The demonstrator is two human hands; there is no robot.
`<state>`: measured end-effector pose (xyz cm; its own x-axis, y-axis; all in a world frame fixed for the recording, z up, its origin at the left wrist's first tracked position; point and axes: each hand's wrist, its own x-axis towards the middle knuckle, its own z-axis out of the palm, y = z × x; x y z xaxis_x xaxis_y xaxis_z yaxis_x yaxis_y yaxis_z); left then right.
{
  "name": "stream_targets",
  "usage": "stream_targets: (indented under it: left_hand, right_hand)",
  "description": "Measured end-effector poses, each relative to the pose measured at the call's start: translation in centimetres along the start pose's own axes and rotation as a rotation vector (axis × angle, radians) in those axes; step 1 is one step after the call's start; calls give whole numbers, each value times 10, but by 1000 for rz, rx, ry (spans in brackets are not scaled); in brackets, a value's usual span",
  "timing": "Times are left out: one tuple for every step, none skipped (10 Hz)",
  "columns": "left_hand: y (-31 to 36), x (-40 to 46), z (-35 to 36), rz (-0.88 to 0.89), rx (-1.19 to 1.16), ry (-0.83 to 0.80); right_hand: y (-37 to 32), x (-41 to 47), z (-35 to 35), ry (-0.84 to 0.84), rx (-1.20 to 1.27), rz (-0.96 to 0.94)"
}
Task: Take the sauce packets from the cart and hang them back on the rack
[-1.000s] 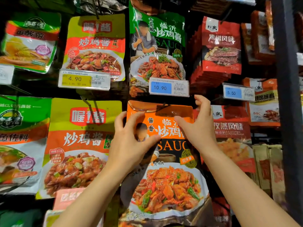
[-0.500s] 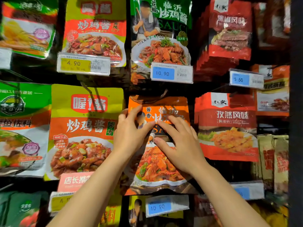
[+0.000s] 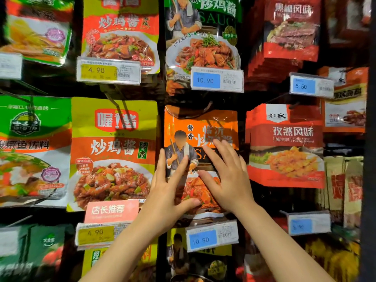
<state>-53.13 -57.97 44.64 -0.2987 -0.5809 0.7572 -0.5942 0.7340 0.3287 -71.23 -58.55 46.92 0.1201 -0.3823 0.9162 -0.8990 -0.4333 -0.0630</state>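
Centre frame: left hand (image 3: 166, 192) and right hand (image 3: 227, 176), each grip released, fingers flat on the orange sauce packet (image 3: 200, 127). Judged light, pliable, slippery; take hold by top edge.

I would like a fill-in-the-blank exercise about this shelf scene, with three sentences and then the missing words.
1. Both hands, the left hand and the right hand, rest with straight fingers on the glossy ______ sauce packet hanging on the rack.
2. The blue price tag just below this packet reads ______.
3. The yellow price tag at the upper left reads ______.

Missing words: orange; 10.90; 4.90
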Motion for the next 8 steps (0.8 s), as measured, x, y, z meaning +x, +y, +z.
stream_targets:
  left_hand:
    - [-4,1,3,-31,16,7]
    - [-2,2,4,-24,17,33]
    - [5,-1,5,-36,57,32]
    - [17,-8,1,-77,143,11]
    - [26,-21,-14,-15,326,84]
    - [18,-45,-35,117,538,285]
    - [-9,-79,-48,-12,705,282]
    - [-28,-99,-42,-157,749,135]
  right_hand:
    - [0,-2,9,-20,-47,-17]
    - [3,1,1,-142,0,12]
    - [8,3,-12,-227,37,-2]
    - [6,1,-25,-287,64,15]
    - [2,-5,-38,-364,40,30]
    - [-3,-11,-51,-427,-9,48]
    - [-16,-19,-61,-394,75,79]
    - [-34,-30,-67,-397,111,82]
